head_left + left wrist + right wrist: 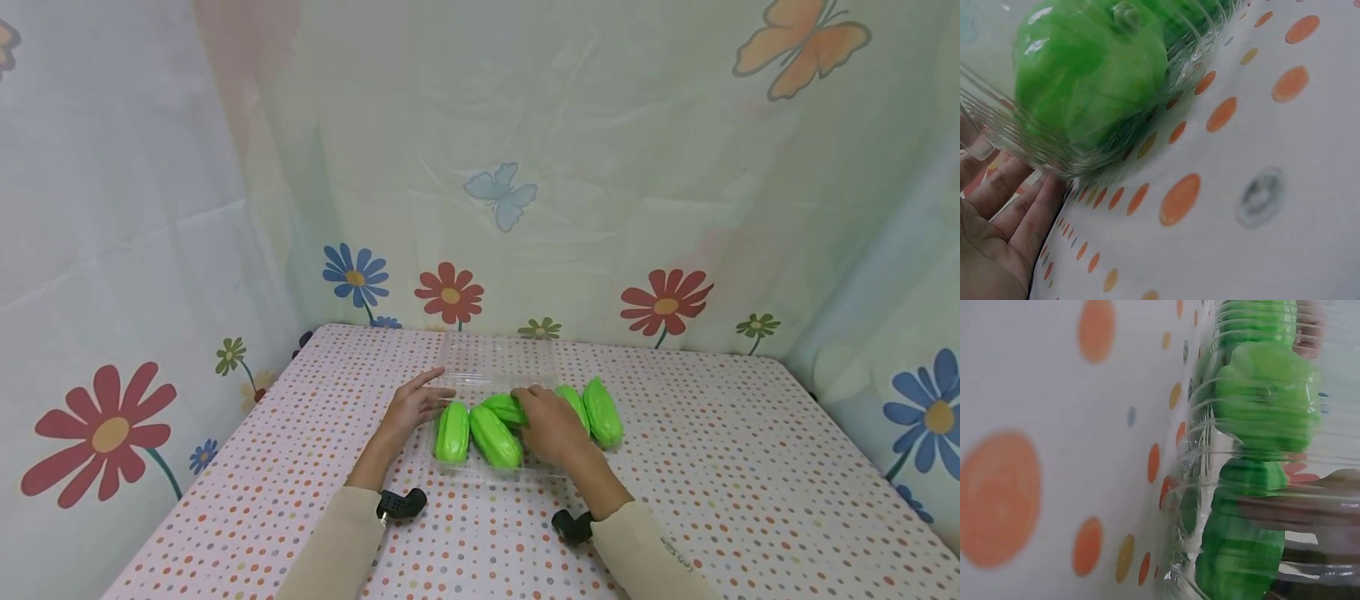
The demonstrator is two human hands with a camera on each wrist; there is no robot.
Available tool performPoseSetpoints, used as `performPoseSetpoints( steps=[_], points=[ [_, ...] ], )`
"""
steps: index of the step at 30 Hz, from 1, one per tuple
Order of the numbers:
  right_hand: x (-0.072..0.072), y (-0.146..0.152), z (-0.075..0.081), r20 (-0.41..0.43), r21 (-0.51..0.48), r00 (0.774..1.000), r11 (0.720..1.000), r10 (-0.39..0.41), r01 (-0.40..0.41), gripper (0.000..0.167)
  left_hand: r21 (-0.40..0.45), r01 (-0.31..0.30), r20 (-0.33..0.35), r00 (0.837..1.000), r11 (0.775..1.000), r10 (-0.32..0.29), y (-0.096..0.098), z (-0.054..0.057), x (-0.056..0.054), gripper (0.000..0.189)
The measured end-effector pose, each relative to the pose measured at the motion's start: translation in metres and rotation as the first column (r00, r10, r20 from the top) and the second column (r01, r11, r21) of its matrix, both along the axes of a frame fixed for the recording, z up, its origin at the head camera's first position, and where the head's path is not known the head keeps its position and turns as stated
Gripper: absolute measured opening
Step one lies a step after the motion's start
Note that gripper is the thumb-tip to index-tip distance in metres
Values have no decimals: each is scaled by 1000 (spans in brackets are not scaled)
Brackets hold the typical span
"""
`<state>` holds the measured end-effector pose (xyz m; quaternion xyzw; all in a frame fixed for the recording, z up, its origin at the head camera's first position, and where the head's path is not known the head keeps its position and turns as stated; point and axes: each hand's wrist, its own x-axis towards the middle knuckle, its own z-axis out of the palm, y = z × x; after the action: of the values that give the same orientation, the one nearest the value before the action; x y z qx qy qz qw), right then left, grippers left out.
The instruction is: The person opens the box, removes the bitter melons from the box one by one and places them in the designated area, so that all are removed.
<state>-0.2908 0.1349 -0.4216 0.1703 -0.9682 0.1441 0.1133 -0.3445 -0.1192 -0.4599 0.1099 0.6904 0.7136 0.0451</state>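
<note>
A clear plastic box (pixel 480 474) lies in front of me with its clear lid (pixel 498 354) folded back. Several green ridged gourds are about it. One gourd (pixel 452 433) lies lengthwise at the box's left side, and a second gourd (pixel 495 437) slants beside it. My right hand (pixel 553 425) grips a third gourd (pixel 505 409) inside the box, its fingers curled over the right end. My left hand (pixel 408 410) is at the box's left wall with fingers extended; in the left wrist view the fingers (pixel 1029 206) are right at the clear plastic.
Two more gourds lie to the right of my right hand, the nearer gourd (pixel 572 404) partly hidden by it and the outer gourd (pixel 603 412) in full view. A dotted cloth covers the table (pixel 712 475). A printed curtain (pixel 570 208) stands behind and along the sides.
</note>
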Motion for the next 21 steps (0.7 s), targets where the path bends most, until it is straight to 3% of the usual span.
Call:
performPoseSetpoints(
  steps=[9,21],
  points=[
    [1,3,4,20,-57,1000,998,-7,8,53,-10,6,-1,1000,1000,-6,1,0,0,50],
    [1,6,11,10,-154,998,987,55,-53,51,-1,6,-1,1000,1000,-6,-1,-1,-1,49]
  ],
)
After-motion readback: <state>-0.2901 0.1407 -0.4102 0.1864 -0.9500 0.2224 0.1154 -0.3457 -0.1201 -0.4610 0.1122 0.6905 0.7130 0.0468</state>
